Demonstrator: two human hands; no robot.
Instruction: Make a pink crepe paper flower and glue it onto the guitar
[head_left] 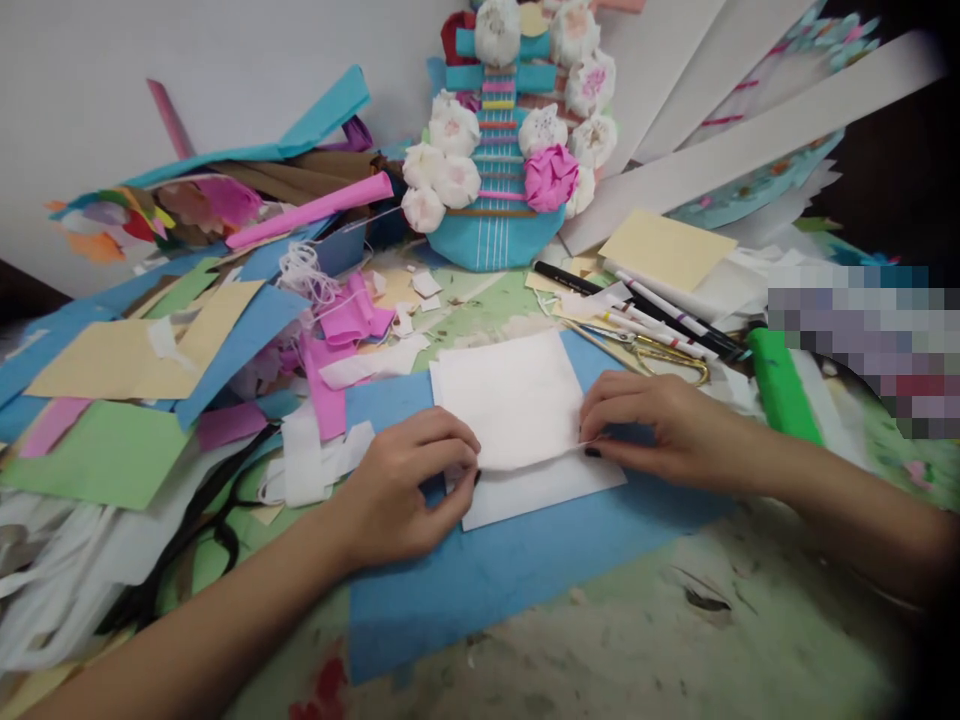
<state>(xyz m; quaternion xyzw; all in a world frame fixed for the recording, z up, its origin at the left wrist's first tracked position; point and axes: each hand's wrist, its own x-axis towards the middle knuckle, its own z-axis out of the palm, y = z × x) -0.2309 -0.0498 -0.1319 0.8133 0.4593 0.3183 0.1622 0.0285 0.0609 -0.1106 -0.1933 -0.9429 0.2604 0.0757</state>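
White paper sheets (514,400) lie stacked on a blue sheet (540,580) in the middle of the table. The upper sheet's near edge is lifted a little off the white one beneath it. My left hand (416,480) pinches that edge at its left corner between thumb and fingers. At the right corner, my right hand (645,425) holds the same sheet in a pinch. Both hands are closed on the paper, and the lower sheet shows between them.
Black-handled scissors (225,520) and paper scraps (97,450) lie at left. A blue paper guitar with flowers (495,235) stands behind. Pens (667,315), gold scissors (660,355) and a green roll (784,385) are at right. A pixelated patch covers the right edge.
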